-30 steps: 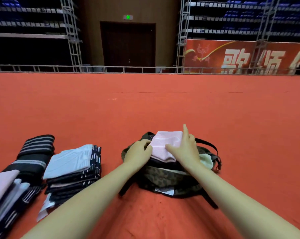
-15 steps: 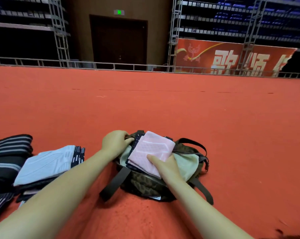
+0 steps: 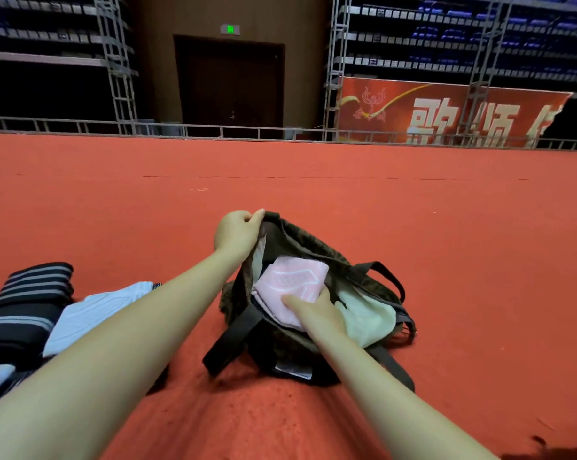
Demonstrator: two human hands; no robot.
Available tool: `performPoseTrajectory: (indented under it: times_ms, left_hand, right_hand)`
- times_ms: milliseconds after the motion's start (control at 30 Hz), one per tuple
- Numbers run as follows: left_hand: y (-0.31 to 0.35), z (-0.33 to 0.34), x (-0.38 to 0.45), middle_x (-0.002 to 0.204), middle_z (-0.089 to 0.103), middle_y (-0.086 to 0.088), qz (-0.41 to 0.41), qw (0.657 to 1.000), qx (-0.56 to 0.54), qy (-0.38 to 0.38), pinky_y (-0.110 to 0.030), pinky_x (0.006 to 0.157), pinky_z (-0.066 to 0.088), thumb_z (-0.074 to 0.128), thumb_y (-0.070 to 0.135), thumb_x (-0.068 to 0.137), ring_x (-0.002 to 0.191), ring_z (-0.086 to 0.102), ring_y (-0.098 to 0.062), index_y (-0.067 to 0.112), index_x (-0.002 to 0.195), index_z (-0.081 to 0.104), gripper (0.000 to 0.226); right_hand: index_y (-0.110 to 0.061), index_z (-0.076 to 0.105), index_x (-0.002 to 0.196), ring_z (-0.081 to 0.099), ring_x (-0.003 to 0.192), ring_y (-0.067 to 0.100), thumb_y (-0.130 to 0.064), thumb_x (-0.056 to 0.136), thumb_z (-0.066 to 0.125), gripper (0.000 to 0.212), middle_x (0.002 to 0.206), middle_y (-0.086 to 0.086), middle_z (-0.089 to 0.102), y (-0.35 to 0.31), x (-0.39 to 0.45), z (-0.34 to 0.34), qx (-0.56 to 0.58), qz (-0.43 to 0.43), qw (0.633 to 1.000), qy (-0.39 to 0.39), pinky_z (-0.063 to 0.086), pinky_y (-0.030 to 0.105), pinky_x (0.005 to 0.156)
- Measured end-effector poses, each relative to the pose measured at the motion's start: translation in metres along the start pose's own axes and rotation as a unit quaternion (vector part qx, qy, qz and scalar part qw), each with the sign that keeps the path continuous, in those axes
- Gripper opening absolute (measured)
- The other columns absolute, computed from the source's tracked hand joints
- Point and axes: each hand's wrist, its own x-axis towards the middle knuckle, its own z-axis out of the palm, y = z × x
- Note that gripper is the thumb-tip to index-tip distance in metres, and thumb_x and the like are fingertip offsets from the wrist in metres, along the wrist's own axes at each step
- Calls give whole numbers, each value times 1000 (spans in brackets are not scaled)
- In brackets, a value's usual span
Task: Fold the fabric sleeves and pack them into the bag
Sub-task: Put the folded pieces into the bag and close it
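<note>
Pink folded sleeve [image 3: 292, 283] sits half inside the mouth of the brown bag [image 3: 313, 346] on the red floor [image 3: 413, 227], gripped at its near edge by the right hand [image 3: 313, 310], thumb on top, while the left hand [image 3: 237, 232] pinches the bag's rim and lifts it wide. To do this well, I would keep that rim high and slide the sleeve down flat beside the pale green cloth [image 3: 366, 317], so the fold holds. More folded sleeves [image 3: 91, 313] wait on the floor at the left.

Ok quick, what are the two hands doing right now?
Left hand: grips the bag's rim, holding it open.
Right hand: holds the folded pink sleeve in the bag's mouth.
</note>
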Motion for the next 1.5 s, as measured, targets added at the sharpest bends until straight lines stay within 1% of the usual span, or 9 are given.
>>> performPoseTrajectory:
  times_ms: [200, 300, 400, 667, 867, 1100, 1233, 1333, 1500]
  left_hand:
    - [-43, -7, -18, 117, 60, -24, -101, 981, 66, -150, -36, 81, 41, 30, 38, 99, 108, 55, -37, -3, 113, 57, 51]
    - [-45, -14, -25, 119, 58, -25, -80, 985, 63, -140, -37, 86, 41, 26, 28, 101, 109, 54, -37, -5, 112, 56, 46]
    - [-35, -19, -30, 115, 61, -23, -35, 990, 54, -127, -37, 83, 40, 29, 25, 101, 106, 55, -35, -1, 104, 57, 38]
    - [-23, -23, -34, 109, 61, -16, -12, 998, 10, -56, -33, 73, 36, 28, 21, 101, 92, 51, -29, 5, 103, 57, 32]
    - [-14, -18, -47, 121, 49, -15, 76, 992, 92, 29, -40, 94, 36, 41, 14, 94, 117, 39, -33, 13, 128, 53, 35]
    - [8, 2, -66, 109, 55, -8, 295, 949, 111, 0, -39, 72, 47, 50, 9, 86, 101, 50, -28, 12, 114, 62, 31]
    - [14, 32, -79, 112, 52, -9, 383, 900, 186, -99, -38, 60, 42, 47, 11, 89, 103, 49, -28, 9, 115, 60, 29]
    - [23, 60, -86, 102, 57, -12, 447, 855, 195, -175, -42, 64, 45, 34, 20, 86, 96, 52, -31, 8, 99, 64, 35]
    - [20, 106, -84, 100, 66, 2, 476, 727, 424, -254, -32, 111, 17, 40, 25, 92, 101, 53, -21, 22, 99, 66, 28]
  right_hand:
    - [-8, 25, 145, 56, 113, 28, -51, 53, 74, 113, 133, 10, 50, -17, 7, 8, 182, 93, 976, -74, 50, 41, 94]
    - [-8, 39, 138, 64, 97, 32, -49, 40, 75, 112, 117, 12, 60, -24, 15, 16, 329, 113, 936, -49, 56, 44, 82]
    - [-5, 35, 137, 61, 102, 33, -46, 65, 75, 92, 123, 14, 56, -37, 20, 25, 387, 109, 915, 24, 52, 45, 90]
    - [-7, 5, 152, 45, 129, 32, -45, 77, 70, 106, 148, 13, 37, -27, 27, 33, 102, 54, 993, -18, 41, 38, 100]
    - [-27, 28, 144, 63, 99, 20, -68, 58, 59, 100, 116, -2, 65, -17, 36, 29, -10, -98, 995, -27, 52, 41, 88]
    - [-15, 44, 131, 55, 114, 27, -79, 83, 13, 86, 118, 3, 60, -9, 39, -8, -169, -140, 970, -108, 40, 40, 96]
    - [-15, 49, 73, 56, 77, 25, -36, 99, 33, 37, 74, 5, 60, 16, 27, -59, -317, -255, 914, -2, 34, 34, 62]
    - [-15, 63, 80, 58, 81, 26, -31, 82, 36, 32, 77, 5, 65, 36, 32, -74, -453, -322, 830, 48, 42, 37, 83]
    - [-26, 52, 68, 55, 84, 18, -44, 81, 34, 29, 76, -10, 53, 61, 40, -99, -430, -374, 821, -35, 34, 32, 91]
